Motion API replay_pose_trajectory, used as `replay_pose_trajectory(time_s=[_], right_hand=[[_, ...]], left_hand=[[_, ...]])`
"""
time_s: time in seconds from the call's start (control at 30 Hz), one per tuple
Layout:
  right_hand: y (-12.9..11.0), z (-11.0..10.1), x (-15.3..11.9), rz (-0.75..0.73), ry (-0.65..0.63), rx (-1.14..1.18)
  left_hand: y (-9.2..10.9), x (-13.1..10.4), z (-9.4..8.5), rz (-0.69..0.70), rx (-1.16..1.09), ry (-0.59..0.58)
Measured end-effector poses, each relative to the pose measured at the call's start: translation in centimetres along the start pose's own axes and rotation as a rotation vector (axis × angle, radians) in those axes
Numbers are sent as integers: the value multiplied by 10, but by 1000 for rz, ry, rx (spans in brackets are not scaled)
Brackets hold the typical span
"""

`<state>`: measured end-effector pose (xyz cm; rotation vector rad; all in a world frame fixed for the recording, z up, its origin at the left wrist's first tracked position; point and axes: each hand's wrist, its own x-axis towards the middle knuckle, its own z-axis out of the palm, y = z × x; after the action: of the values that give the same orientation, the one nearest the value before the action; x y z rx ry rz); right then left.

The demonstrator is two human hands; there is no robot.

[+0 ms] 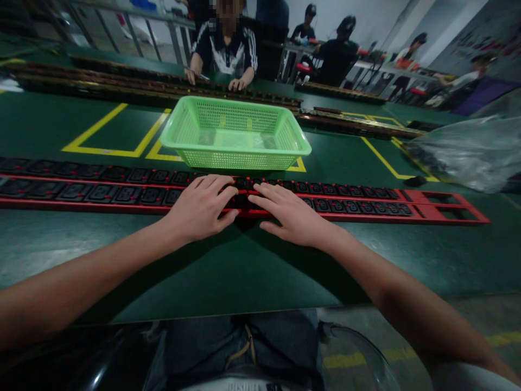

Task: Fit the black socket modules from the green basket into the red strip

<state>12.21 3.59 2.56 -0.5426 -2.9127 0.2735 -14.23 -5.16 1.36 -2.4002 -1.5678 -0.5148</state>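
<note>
Two long red strips [445, 201] lie side by side across the green table, lined with rows of black socket-like inserts [103, 193]. My left hand [202, 206] rests palm down over the middle of the strips, its fingers stretched out toward the far strip. Just to its right, my right hand [291, 213] lies over the same strips with its fingers spread, fingertips on or just above the black inserts. A small gap separates the two hands. Neither hand visibly grips anything. The inserts under my palms and fingers are hidden.
A light green plastic basket [240, 160] stands just beyond the strips. Clear plastic bags [472, 155] lie at the right. Farther back are long dark strips [134, 84], with a co-worker [226, 49] seated behind them. The table's front edge is close to my lap.
</note>
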Motion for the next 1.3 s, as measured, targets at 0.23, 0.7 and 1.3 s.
replay_pose_trajectory(time_s=[0.23, 0.7, 1.3], right_hand=[[1, 1, -1, -4, 2, 1], [1, 0, 0, -5, 1, -3], [-1, -1, 1, 6, -10, -7]], left_hand=[[2, -1, 2, -28, 30, -69], [-7, -1, 6, -49, -28, -175], [-8, -1, 5, -47, -10, -206]])
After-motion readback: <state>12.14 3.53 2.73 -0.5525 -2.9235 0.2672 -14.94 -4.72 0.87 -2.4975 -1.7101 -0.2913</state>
